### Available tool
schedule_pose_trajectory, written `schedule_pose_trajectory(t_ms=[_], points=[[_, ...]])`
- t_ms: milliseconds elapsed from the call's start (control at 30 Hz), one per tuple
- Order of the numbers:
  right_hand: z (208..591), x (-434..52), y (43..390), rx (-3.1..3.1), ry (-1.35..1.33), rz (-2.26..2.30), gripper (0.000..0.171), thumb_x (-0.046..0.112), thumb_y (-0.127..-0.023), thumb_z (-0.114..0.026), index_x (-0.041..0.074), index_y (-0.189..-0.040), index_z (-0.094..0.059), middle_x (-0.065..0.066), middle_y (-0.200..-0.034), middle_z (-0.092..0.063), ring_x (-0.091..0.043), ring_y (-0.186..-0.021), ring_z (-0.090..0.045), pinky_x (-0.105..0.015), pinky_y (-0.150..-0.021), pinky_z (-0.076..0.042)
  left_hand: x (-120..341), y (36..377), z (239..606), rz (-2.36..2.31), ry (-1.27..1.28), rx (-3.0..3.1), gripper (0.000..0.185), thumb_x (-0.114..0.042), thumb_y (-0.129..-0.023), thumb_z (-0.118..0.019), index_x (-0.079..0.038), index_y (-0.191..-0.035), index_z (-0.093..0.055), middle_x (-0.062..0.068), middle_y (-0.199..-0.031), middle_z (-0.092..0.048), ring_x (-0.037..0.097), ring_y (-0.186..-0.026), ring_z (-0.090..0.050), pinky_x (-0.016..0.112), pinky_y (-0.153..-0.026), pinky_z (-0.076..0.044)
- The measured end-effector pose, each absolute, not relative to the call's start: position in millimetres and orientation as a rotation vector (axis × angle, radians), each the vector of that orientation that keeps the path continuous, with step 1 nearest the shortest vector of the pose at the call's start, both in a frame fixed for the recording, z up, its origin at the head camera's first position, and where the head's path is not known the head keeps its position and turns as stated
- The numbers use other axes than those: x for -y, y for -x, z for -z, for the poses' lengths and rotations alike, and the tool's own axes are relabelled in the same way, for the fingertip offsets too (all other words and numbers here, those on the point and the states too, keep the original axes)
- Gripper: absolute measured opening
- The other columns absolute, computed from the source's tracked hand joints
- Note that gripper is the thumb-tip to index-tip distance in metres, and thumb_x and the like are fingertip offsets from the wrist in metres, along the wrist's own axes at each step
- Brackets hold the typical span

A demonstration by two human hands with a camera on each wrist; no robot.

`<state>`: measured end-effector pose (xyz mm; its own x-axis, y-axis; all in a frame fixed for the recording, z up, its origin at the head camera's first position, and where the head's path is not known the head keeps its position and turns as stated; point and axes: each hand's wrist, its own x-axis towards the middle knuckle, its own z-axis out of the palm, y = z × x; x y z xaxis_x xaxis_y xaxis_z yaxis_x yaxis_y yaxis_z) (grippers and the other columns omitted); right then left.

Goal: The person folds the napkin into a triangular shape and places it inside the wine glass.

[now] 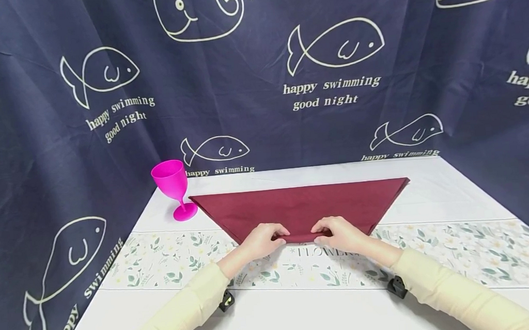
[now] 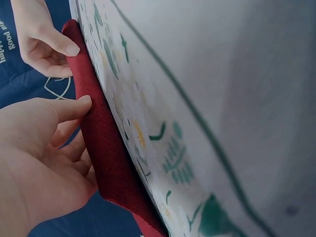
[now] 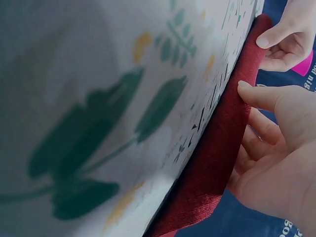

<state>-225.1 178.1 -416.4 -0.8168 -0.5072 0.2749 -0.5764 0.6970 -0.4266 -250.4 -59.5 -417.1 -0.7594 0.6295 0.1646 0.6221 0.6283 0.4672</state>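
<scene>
Both hands pinch the near tip of a dark red cloth napkin folded into a triangle on the table.

The white table with a floral printed runner spreads under and around both hands. The dark red cloth napkin lies flat just beyond the hands, its long edge on the far side and its point between them. The left hand and the right hand sit close together, fingers curled, each gripping the napkin's rolled near edge. The wrist views show what the head view hides: the thumb of each hand lies on top of the cloth and the fingers tuck under it. A bright pink plastic goblet stands upright beyond and to the left of the left hand, just beside the napkin's left corner; nothing shows inside it.
</scene>
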Motion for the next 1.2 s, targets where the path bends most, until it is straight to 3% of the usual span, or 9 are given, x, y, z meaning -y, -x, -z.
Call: schedule_pose_trajectory(t_ms=[200, 500, 833, 1200], points=[[417.0, -178.2, 224.5, 2.775, -0.881, -0.729, 0.015, 0.013, -0.081, -0.061, 0.007, -0.094, -0.065, -0.002, -0.089, -0.065, -0.018, -0.086, -0.059, -0.031, -0.074, -0.047, 59.3, 251.1, 418.0, -0.810, -1.031, -2.821, 0.017, -0.017, -0.086, -0.055, -0.015, -0.099, -0.064, -0.003, -0.095, -0.065, 0.009, -0.091, -0.059, 0.023, -0.079, -0.046], [416.7, -177.1, 222.3, 2.772, -0.871, -0.745, 0.013, 0.013, -0.083, -0.058, 0.006, -0.092, -0.065, 0.004, -0.080, -0.056, -0.003, -0.063, -0.043, -0.020, -0.059, -0.039, 59.2, 252.2, 418.5, -0.783, -1.028, -2.812, 0.018, -0.019, -0.088, -0.052, -0.015, -0.100, -0.065, -0.003, -0.097, -0.065, 0.010, -0.094, -0.059, 0.024, -0.080, -0.046], [417.0, -178.2, 223.2, 2.805, -0.853, -0.711, 0.016, 0.015, -0.086, -0.053, 0.007, -0.093, -0.065, 0.003, -0.081, -0.061, -0.016, -0.080, -0.055, -0.034, -0.073, -0.045, 57.6, 252.5, 417.7, -0.762, -1.044, -2.805, 0.018, -0.019, -0.088, -0.052, -0.014, -0.098, -0.066, -0.002, -0.095, -0.066, 0.010, -0.093, -0.059, 0.024, -0.080, -0.046], [417.7, -177.4, 223.7, 2.831, -0.844, -0.808, 0.013, 0.014, -0.086, -0.054, 0.010, -0.093, -0.065, 0.005, -0.081, -0.063, -0.004, -0.064, -0.049, -0.022, -0.061, -0.042, 58.1, 249.7, 416.8, -0.756, -1.080, -2.785, 0.019, -0.019, -0.089, -0.050, -0.012, -0.098, -0.066, 0.000, -0.096, -0.066, 0.012, -0.096, -0.059, 0.026, -0.084, -0.046]])
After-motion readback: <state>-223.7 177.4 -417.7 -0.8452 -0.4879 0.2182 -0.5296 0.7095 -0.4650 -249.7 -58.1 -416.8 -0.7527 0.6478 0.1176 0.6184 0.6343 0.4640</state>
